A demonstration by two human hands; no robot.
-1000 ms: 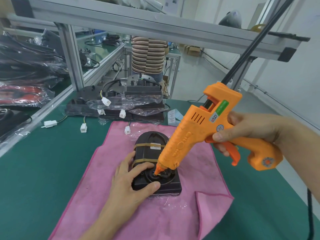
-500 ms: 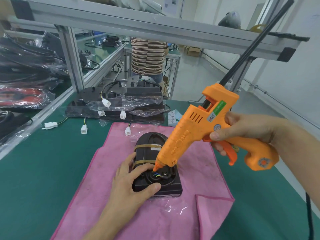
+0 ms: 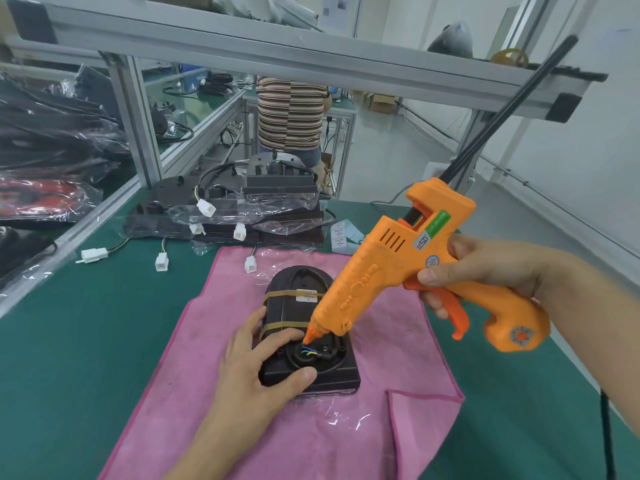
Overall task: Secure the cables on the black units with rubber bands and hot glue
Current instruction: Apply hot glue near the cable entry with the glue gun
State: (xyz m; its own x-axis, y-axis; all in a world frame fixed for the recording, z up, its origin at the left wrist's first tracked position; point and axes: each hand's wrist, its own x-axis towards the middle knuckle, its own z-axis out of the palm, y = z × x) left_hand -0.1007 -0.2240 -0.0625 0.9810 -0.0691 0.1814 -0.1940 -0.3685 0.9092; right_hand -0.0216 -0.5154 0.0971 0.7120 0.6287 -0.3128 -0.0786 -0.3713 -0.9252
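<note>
The right hand (image 3: 485, 271) is closed around the grip of the orange plastic hot glue gun (image 3: 408, 268), with fingers at its darker orange trigger; whether the trigger is pressed I cannot tell. The gun slopes down to the left of this hand, and its nozzle tip meets the small bundle of coloured wires (image 3: 309, 351) in the round recess of the black plastic unit (image 3: 304, 341). The left hand (image 3: 256, 368) steadies this unit: the forefinger lies flat over its top beside the recess and the thumb presses on the near edge, so the unit sits directly under and beside this hand, on the pink cloth (image 3: 277, 427). Two tan rubber bands (image 3: 280, 293) already go across the unit, just beyond the left fingers, so I judge the banding finished here and the gluing in progress. Farther beyond both hands, a pile of similar black units in clear plastic bags (image 3: 225, 220), with white connectors hanging out, seems to wait for the same work.
</note>
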